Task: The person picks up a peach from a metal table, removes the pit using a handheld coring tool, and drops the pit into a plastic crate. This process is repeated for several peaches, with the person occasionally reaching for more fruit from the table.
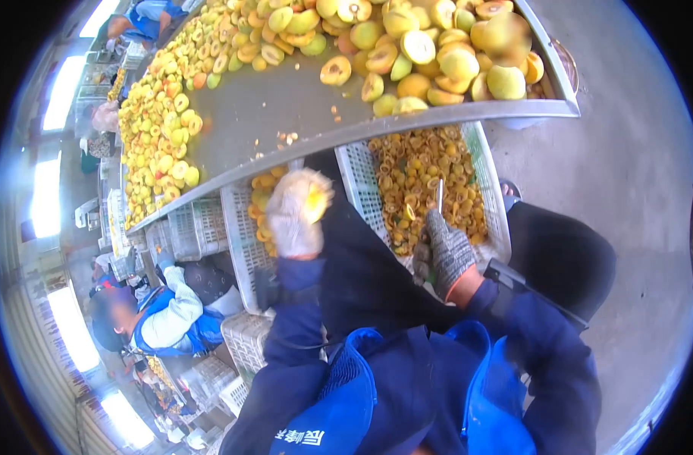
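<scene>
My left hand (293,224), in a pale glove and smeared by motion, is closed round a yellow peach piece (316,203) below the table's front edge. My right hand (446,256), in a grey knit glove, grips a slim knife-like tool (440,196) whose narrow, shiny end points up. That hand is over the near edge of a crate (498,208) full of small cut peach pieces (418,171). Beside my left hand, another crate (240,243) holds yellow-orange peach pieces (261,216), partly hidden by the glove.
A metal table (248,106) ahead carries many halved peaches (418,47), with a raised rim (362,130) along its front. White crates (199,227) stand at the left. A person in a blue vest (172,318) works there. Grey floor (619,152) lies at the right.
</scene>
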The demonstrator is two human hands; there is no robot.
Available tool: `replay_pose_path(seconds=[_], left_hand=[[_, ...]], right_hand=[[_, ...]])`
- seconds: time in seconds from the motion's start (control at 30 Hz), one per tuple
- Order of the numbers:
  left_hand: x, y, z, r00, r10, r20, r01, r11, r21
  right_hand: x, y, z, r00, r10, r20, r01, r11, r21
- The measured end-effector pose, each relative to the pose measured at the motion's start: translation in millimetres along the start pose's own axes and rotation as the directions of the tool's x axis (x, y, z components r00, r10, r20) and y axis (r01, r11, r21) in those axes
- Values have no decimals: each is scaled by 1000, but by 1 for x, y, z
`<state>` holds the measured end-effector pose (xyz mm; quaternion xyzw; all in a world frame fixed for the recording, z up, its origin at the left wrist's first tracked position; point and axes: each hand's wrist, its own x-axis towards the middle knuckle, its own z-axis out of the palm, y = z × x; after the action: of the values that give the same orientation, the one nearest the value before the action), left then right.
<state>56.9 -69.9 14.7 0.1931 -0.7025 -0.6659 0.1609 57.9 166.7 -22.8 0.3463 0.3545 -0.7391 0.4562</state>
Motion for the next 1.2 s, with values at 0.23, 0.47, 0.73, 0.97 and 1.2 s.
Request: replay_pose_path(seconds=[0.23, 0.47, 0.73, 0.97, 1.2], left_hand=[[136, 70, -63, 970, 226, 92, -206, 559, 804], [364, 24, 69, 899, 429, 91, -265, 366, 892], [278, -17, 51, 901, 354, 249, -411, 520, 749], [205, -26, 16, 934, 357, -13, -292, 785, 546], [139, 21, 7, 986, -28, -167, 26, 1000, -13]], right_hand=[[3, -14, 14, 988, -96, 124, 108, 989, -97], [12, -22, 26, 996, 56, 71, -47, 991, -122], [20, -21, 31, 994, 47, 97, -32, 988, -151], [13, -24, 22, 975, -170, 144, 203, 945, -256], [15, -27, 10, 919, -366, 144, 393, 841, -371]])
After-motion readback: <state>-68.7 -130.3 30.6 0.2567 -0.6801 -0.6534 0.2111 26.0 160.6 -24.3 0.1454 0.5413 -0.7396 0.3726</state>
